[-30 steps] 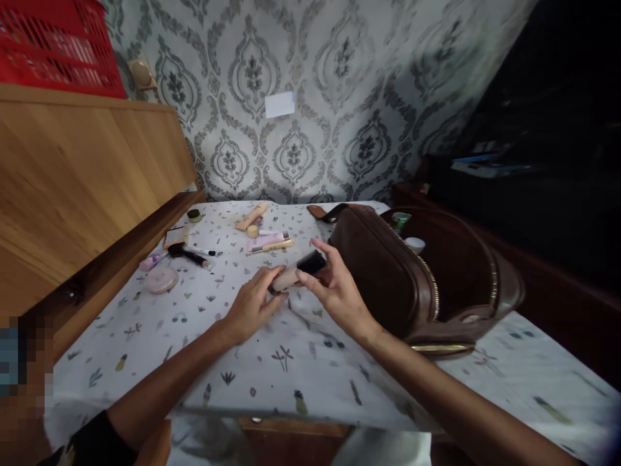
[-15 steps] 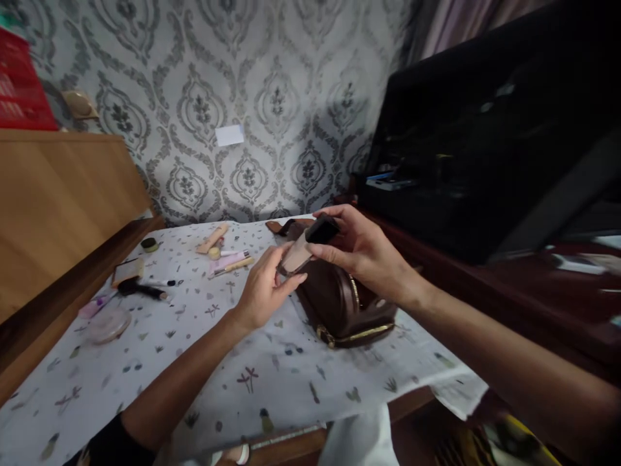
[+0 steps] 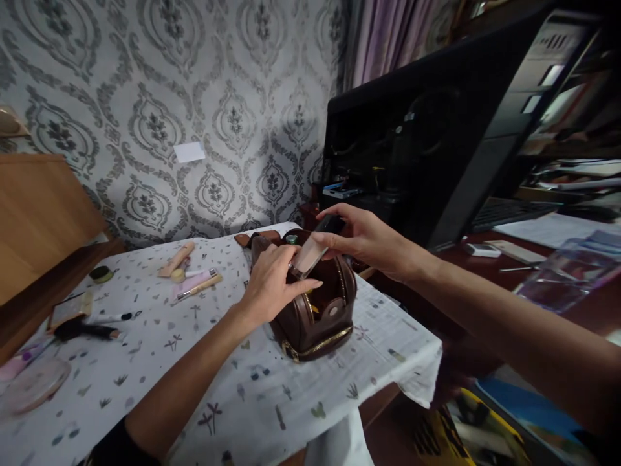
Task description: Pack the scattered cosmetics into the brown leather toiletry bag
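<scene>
A makeup bottle (image 3: pixel 310 254) with beige contents and a black cap is tilted above the brown bag (image 3: pixel 317 333). My right hand (image 3: pixel 352 236) pinches it near the cap between thumb and fingers. At the left side of the bag's mouth is my left hand (image 3: pixel 269 278), its thumb stretched apart from the fingers. The bottle's lower end lies close by its index finger; whether they touch is unclear. The bag stands unzipped, with a green-topped item (image 3: pixel 292 239) and something yellow showing inside.
Makeup lies on the patterned tablecloth (image 3: pixel 160 382) at left: a round compact (image 3: pixel 36 386), a black-handled brush (image 3: pixel 85 329), a beige tube (image 3: pixel 177 259) and a pink item (image 3: pixel 194 282). A large black screen (image 3: pixel 388 149) stands at right, near a clear plastic box (image 3: pixel 572 268).
The view has swung right. My left hand has eased off the bottle's lower end, its thumb now over the bag's mouth. The bottle stays in my right hand, and more of the bag's inside shows.
</scene>
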Available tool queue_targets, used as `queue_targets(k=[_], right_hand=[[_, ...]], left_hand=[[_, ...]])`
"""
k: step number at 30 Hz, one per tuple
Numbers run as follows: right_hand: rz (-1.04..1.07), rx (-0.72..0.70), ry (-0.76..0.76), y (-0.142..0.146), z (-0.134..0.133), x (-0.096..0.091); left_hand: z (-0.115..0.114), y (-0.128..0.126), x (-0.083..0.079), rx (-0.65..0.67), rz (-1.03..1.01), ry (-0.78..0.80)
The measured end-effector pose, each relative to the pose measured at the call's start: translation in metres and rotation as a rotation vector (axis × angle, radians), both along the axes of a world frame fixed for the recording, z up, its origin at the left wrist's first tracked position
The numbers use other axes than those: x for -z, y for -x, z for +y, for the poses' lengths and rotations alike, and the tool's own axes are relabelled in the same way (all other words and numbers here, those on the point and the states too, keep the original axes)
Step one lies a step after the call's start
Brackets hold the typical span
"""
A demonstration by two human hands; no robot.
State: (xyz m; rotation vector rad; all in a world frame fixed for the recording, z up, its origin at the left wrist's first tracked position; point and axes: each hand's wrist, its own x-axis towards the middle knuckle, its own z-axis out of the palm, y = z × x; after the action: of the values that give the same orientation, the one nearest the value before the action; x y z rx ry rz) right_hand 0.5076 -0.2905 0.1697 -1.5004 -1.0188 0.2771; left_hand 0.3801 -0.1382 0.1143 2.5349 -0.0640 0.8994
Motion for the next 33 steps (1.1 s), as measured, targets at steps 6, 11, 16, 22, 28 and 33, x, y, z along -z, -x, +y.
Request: queue_targets(k=[6, 11, 16, 22, 28, 33], right_hand=[[-0.172, 0.012, 0.089, -0.011, 0.0, 0.001], [-0.584, 0.128, 0.34, -0.011, 0.0, -0.001], [-0.731, 0.147, 0.561, -0.016, 0.004, 0.005], [-0.877, 0.145, 0.683, -0.025, 0.008, 0.012], [-1.006, 0.167, 0.744, -0.029, 0.011, 0.019], [-1.044, 0.107, 0.732, -0.033, 0.013, 0.025]], left_hand=[[0.004, 0.0, 0.008, 0.025, 0.001, -0.009], [0.016, 0.016, 0.023, 0.124, -0.035, 0.003], [0.019, 0.025, 0.037, 0.156, -0.049, -0.003], [0.02, 0.026, 0.045, 0.159, -0.071, 0.009], [0.023, 0.028, 0.046, 0.154, -0.049, -0.038], [0.024, 0.028, 0.047, 0.154, -0.053, -0.072]])
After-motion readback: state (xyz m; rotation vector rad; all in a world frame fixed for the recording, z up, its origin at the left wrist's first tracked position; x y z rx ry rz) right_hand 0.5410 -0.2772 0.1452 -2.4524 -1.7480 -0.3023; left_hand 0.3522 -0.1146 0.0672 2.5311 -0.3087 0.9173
